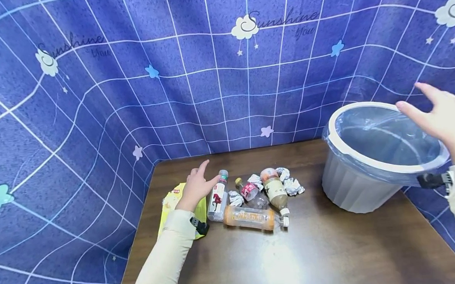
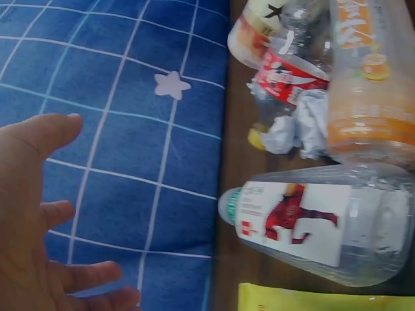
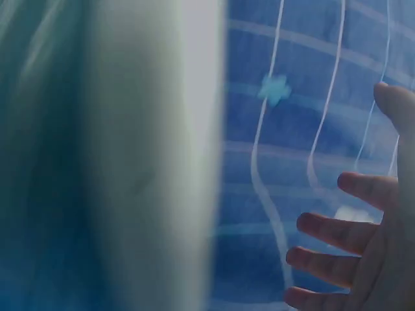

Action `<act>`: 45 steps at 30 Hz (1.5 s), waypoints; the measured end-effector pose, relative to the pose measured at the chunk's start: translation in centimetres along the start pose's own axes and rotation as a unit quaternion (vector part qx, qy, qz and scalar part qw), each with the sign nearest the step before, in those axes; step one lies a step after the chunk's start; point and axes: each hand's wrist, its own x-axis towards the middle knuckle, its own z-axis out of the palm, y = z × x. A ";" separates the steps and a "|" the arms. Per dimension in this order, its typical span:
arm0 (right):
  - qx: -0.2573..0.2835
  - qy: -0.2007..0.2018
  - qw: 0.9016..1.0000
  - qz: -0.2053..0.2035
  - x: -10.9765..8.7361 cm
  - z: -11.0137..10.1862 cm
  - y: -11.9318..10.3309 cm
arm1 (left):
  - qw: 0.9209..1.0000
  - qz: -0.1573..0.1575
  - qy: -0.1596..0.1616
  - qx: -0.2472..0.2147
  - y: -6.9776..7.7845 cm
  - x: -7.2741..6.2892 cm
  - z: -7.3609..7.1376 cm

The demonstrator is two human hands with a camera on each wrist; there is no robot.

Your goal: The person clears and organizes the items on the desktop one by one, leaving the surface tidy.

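Observation:
My left hand (image 1: 197,187) hovers with spread fingers above a yellow packet (image 1: 171,206), beside a clear bottle with a red horse on its label (image 1: 217,199); nothing is in its grasp. To the right lie an orange-tinted clear bottle (image 1: 249,218), a red-labelled cola bottle (image 2: 288,78), a bottle with a cream label (image 1: 274,188) and several crumpled paper balls (image 1: 291,186). At the far right my right hand (image 1: 448,117) is held over the rim of a grey bin (image 1: 351,191), its fingers apart and holding nothing.
The bin has a white rim (image 1: 343,146) and a clear plastic liner (image 1: 389,129). It stands on the right side of the brown table (image 1: 318,248). A blue grid-patterned curtain (image 1: 208,74) hangs behind the table and along its sides.

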 end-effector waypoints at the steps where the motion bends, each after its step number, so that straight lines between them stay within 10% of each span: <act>1: 0.015 0.011 1.000 0.000 0.0 0.2 1.0 | 1.000 -0.001 -0.003 0.003 -0.1 0.0 0.3; 14: 0.087 -0.001 0.996 0.020 -1.6 2.9 8.6 | 0.998 -0.044 -0.034 -0.008 -2.5 -0.2 4.0; 21: 0.101 -0.088 0.991 0.004 -1.8 4.1 10.0 | 0.996 -0.078 -0.052 -0.015 -3.9 -0.5 5.1; 45: 0.109 -0.167 0.979 0.034 -1.2 5.6 7.8 | 0.989 -0.106 -0.096 -0.041 -4.5 -0.8 7.3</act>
